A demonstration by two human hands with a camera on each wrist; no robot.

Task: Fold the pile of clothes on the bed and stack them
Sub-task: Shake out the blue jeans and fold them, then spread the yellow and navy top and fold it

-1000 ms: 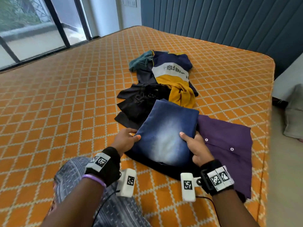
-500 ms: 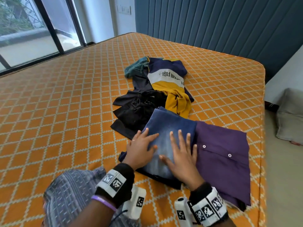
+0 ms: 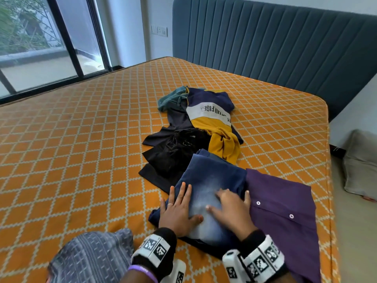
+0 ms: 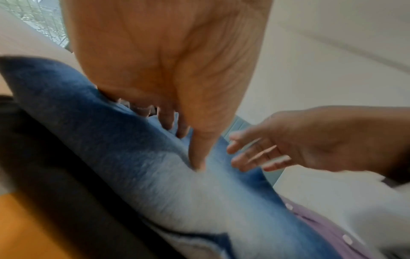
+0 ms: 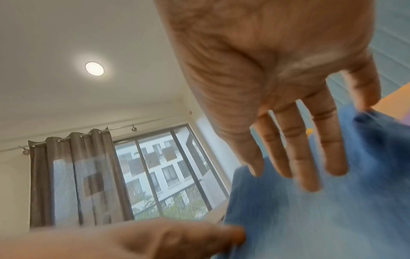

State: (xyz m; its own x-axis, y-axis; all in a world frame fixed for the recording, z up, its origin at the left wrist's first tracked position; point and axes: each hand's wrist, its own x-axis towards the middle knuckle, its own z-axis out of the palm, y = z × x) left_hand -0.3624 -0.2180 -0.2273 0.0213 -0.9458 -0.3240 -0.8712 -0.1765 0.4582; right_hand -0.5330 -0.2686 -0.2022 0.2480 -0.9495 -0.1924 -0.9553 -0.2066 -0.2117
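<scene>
Folded blue jeans (image 3: pixel 212 180) lie on a dark folded garment (image 3: pixel 195 241) at the near edge of the orange bed (image 3: pixel 81 150). My left hand (image 3: pixel 179 205) lies flat on the jeans' left part, fingers straight and spread. Beside it my right hand (image 3: pixel 230 207) presses flat on their faded middle, blurred with motion. The left wrist view shows the jeans (image 4: pixel 155 171) under my thumb, and the right wrist view shows straight fingers (image 5: pixel 297 157) over the denim (image 5: pixel 310 219). A folded purple shirt (image 3: pixel 285 205) lies just right of the jeans. Behind them sits the unfolded pile (image 3: pixel 195 127).
The pile holds black clothes (image 3: pixel 173 154), a navy, white and yellow shirt (image 3: pixel 212 117) and a teal piece (image 3: pixel 171 98). A blue padded headboard (image 3: pixel 285 48) stands behind. The bed's right edge (image 3: pixel 331 201) drops to the floor, where a grey cushion (image 3: pixel 361 166) lies. My patterned knee (image 3: pixel 91 258) is at lower left.
A second ago both hands gripped the jeans by their sides. Now they lie flat on top and have slid across the denim, pressing it down. The head camera has tilted up.
</scene>
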